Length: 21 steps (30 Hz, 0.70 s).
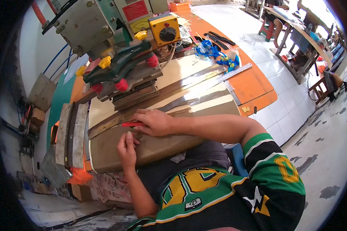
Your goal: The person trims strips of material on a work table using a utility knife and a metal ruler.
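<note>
My right hand (155, 122) is closed on a red tool (133, 124), slim like a pen or cutter, over the brown sheet on the work surface (108, 148). Just nearer to me, my left hand (127, 149) has its thumb and fingertips pressed together close to the red tool; whatever they hold, if anything, is too small to make out. A long wooden strip (108, 125) lies beyond my hands. Beside it, a metal ruler (235, 72) slants away to the upper right.
A machine with a green arm (123, 63) and red knobs stands over the far side, its yellow switch box (165, 30) behind. Blue plastic wrap (210, 49) lies on the orange table (258, 86). Worn boards (79, 134) stand at left. Another person's leg (278, 32) shows at upper right.
</note>
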Tool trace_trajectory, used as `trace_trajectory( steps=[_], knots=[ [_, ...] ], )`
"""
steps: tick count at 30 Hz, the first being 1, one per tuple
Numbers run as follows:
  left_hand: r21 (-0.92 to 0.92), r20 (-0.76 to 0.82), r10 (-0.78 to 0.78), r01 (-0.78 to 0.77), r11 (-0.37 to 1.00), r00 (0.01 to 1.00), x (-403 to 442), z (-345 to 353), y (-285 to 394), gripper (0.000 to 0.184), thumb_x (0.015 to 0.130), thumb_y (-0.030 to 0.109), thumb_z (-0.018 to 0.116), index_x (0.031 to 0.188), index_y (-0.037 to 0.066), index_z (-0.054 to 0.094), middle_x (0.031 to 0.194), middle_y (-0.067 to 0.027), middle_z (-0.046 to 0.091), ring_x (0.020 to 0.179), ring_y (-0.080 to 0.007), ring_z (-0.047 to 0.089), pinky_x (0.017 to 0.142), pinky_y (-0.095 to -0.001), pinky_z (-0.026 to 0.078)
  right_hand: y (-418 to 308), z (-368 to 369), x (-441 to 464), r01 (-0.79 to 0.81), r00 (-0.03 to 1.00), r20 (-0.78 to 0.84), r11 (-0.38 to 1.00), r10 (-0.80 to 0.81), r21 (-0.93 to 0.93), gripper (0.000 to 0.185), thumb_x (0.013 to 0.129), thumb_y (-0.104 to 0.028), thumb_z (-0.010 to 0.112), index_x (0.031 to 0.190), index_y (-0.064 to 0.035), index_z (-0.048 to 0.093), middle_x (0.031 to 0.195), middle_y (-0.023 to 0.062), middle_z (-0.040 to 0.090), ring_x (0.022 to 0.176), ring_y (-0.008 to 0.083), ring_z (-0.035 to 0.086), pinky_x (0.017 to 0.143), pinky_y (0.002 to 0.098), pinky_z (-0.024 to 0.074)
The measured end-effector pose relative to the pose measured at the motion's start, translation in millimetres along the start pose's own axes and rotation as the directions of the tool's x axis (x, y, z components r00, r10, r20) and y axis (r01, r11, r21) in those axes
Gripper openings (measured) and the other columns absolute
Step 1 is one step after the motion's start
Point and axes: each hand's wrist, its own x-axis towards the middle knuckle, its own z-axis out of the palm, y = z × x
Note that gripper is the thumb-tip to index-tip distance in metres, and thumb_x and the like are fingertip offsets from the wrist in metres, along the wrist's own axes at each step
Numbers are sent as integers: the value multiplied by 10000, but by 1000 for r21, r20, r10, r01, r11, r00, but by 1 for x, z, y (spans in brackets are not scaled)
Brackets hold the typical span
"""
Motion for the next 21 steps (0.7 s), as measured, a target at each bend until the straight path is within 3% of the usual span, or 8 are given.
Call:
trace_trajectory(
  steps=[3, 9, 14, 16, 17, 18, 20, 21],
  knots=[
    [79, 31, 62, -65, 995, 998, -1, 2, 4, 354, 1062, 295, 519, 921, -5, 645, 682, -33, 605, 631, -102, 518, 606, -282, 426, 1, 3, 0, 71, 996, -52, 997, -71, -10, 383, 931, -243, 655, 1256, -59, 569, 1137, 174, 612, 1000, 399, 643, 829, 484, 527],
    [163, 0, 68, -67, 984, 998, -6, 6, 13, 352, 1057, 287, 523, 924, -15, 644, 678, -56, 598, 642, -139, 554, 627, -313, 452, -3, -1, -2, 80, 996, 52, 996, -78, -46, 385, 936, -268, 655, 1263, -83, 571, 1135, 167, 602, 997, 393, 643, 817, 489, 532],
    [255, -41, 90, -77, 964, 995, -9, 12, 10, 299, 1034, 255, 567, 945, -14, 663, 725, -108, 630, 682, -217, 610, 668, -360, 479, 1, -9, 2, 101, 993, -65, 994, -103, -33, 353, 935, -320, 658, 1177, -72, 595, 1074, 173, 625, 984, 398, 651, 795, 504, 537],
    [520, -14, 364, -304, 798, 931, -9, 13, 9, 239, 1002, 222, 607, 979, -1, 688, 855, -164, 680, 799, -312, 658, 728, -407, 499, 6, -10, 3, 105, 991, -80, 994, -105, -1, 336, 930, -305, 663, 1169, -74, 617, 1075, 174, 641, 996, 395, 650, 814, 496, 536],
    [513, 51, 163, -165, 842, 985, -14, 10, 14, 246, 975, 236, 626, 1083, 27, 700, 1098, -170, 691, 1019, -361, 638, 866, -482, 471, 9, -11, 3, 115, 990, -81, 993, -116, -15, 349, 934, -299, 665, 1192, -71, 610, 1083, 177, 634, 998, 397, 644, 823, 488, 530],
    [525, 31, 146, -140, 839, 989, -19, 9, 22, 246, 975, 236, 626, 1083, 27, 700, 1098, -170, 691, 1019, -361, 638, 866, -482, 471, 12, -10, 4, 128, 988, -79, 992, -129, -25, 362, 938, -293, 666, 1215, -69, 604, 1090, 179, 628, 1001, 399, 639, 833, 480, 524],
    [699, 181, 312, -345, 626, 933, -30, 11, 32, 391, 992, 302, 589, 1297, 60, 627, 1351, -159, 601, 1248, -349, 549, 1032, -536, 388, 13, -11, 6, 114, 991, -65, 993, -116, -31, 355, 942, -283, 662, 1215, -62, 608, 1084, 185, 632, 997, 399, 640, 834, 474, 521],
    [715, 159, 297, -318, 623, 941, -35, 11, 28, 391, 992, 302, 589, 1297, 60, 627, 1351, -159, 601, 1248, -349, 549, 1032, -536, 388, 14, -11, 7, 88, 993, -69, 994, -93, -66, 348, 946, -272, 658, 1215, -55, 612, 1079, 191, 637, 992, 400, 642, 835, 469, 518]
  ],
)
